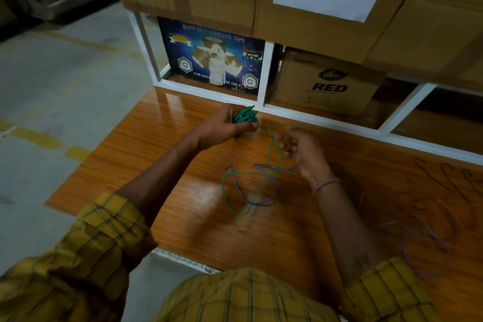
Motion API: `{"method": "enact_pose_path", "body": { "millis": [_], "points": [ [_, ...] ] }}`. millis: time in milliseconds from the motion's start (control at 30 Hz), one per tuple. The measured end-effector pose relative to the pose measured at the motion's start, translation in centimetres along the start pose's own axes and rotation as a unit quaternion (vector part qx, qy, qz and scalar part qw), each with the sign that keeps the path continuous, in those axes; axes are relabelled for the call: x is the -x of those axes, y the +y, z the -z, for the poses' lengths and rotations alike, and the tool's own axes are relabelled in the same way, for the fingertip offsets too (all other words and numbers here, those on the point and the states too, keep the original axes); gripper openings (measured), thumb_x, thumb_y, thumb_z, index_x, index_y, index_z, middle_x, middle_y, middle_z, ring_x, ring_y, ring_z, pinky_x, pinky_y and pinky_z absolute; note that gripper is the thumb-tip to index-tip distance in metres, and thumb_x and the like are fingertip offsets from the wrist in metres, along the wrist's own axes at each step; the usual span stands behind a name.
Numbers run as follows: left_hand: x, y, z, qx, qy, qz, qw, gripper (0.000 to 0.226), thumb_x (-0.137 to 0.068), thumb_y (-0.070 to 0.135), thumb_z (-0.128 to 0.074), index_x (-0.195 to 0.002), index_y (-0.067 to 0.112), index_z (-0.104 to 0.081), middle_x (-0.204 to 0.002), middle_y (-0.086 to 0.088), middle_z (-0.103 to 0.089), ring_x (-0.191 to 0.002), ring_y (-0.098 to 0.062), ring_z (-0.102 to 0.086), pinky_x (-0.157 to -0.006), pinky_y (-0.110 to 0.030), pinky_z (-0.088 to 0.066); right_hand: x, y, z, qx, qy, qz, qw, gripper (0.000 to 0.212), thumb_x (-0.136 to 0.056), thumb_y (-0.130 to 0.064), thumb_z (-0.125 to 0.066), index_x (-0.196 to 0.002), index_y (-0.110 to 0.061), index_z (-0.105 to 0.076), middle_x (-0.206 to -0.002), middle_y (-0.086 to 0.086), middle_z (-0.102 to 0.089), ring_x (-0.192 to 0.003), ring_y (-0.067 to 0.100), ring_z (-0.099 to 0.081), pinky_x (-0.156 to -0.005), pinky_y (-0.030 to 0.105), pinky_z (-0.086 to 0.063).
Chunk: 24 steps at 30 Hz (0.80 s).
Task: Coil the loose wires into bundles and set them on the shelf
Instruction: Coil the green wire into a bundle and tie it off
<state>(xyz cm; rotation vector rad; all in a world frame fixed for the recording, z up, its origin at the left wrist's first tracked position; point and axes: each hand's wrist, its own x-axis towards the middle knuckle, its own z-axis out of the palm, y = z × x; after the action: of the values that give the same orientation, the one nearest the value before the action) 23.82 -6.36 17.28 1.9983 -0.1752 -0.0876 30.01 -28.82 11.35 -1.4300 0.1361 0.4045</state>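
My left hand (pixel 226 126) grips a partly wound bundle of green wire (pixel 245 115) above the glossy wooden board (pixel 146 154). The loose tail of the green wire (pixel 271 154) runs down from the bundle and loops on the board. My right hand (pixel 300 149) hovers beside that tail with its fingers loosely curled; whether it pinches the wire is blurred. A blue wire (pixel 264 185) lies tangled with the green loop. More purple-blue wire (pixel 423 240) lies loose at the right of the board.
A white-framed shelf (pixel 264 78) stands just beyond the board, holding a blue adhesive-tape box (pixel 211 57) and a brown carton marked RED (pixel 329 81). Large cardboard boxes (pixel 261 8) sit on top. Bare concrete floor (pixel 57 81) with yellow lines lies to the left.
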Motion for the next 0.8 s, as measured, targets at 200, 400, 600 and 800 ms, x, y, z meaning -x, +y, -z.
{"method": "enact_pose_path", "body": {
  "millis": [200, 400, 600, 800],
  "points": [
    [-0.4, 0.5, -0.8, 0.019, 0.022, 0.001, 1.0, 0.02, -0.101, 0.009, -0.07, -0.098, -0.01, -0.068, -0.072, -0.001, -0.063, -0.061, -0.005, -0.054, -0.057, -0.02, -0.044, 0.4, 1.4, -0.5, 0.063, 0.063, 0.109, 0.99, 0.103, -0.083, -0.017, -0.077, -0.159, -0.02, -0.008, -0.111, 0.009, -0.073, -0.099, 0.027, -0.074, -0.083, 0.04, -0.063],
    [-0.9, 1.5, -1.0, 0.09, 0.034, -0.009, 0.995, 0.015, -0.1, 0.012, -0.07, -0.089, 0.002, -0.068, -0.069, 0.002, -0.061, -0.061, -0.009, -0.052, -0.058, -0.027, -0.043, 0.4, 1.9, -1.4, 0.234, 0.016, 0.242, 0.941, 0.04, -0.074, -0.029, -0.079, -0.11, -0.033, -0.062, -0.109, 0.005, -0.063, -0.098, 0.02, -0.068, -0.081, 0.042, -0.061],
    [-0.5, 2.3, 0.0, 0.245, 0.064, -0.03, 0.967, 0.013, -0.096, 0.013, -0.066, -0.087, 0.004, -0.065, -0.059, 0.004, -0.045, -0.055, -0.014, -0.038, -0.056, -0.028, -0.04, -0.8, 2.1, -0.7, 0.158, 0.028, 0.193, 0.968, 0.029, -0.085, 0.01, -0.073, -0.078, -0.017, -0.063, -0.081, -0.001, -0.067, -0.065, 0.008, -0.07, -0.063, 0.03, -0.061],
    [-0.5, 2.5, 1.8, 0.432, 0.085, -0.065, 0.895, 0.018, -0.102, 0.012, -0.054, -0.089, 0.004, -0.064, -0.05, 0.013, -0.034, -0.044, -0.005, -0.028, -0.052, -0.02, -0.036, -3.8, 7.0, 2.2, 0.24, 0.105, 0.092, 0.961, 0.039, -0.086, 0.01, -0.062, -0.068, -0.024, -0.063, -0.078, 0.008, -0.071, -0.067, 0.023, -0.069, -0.066, 0.036, -0.06]
  ]
}}
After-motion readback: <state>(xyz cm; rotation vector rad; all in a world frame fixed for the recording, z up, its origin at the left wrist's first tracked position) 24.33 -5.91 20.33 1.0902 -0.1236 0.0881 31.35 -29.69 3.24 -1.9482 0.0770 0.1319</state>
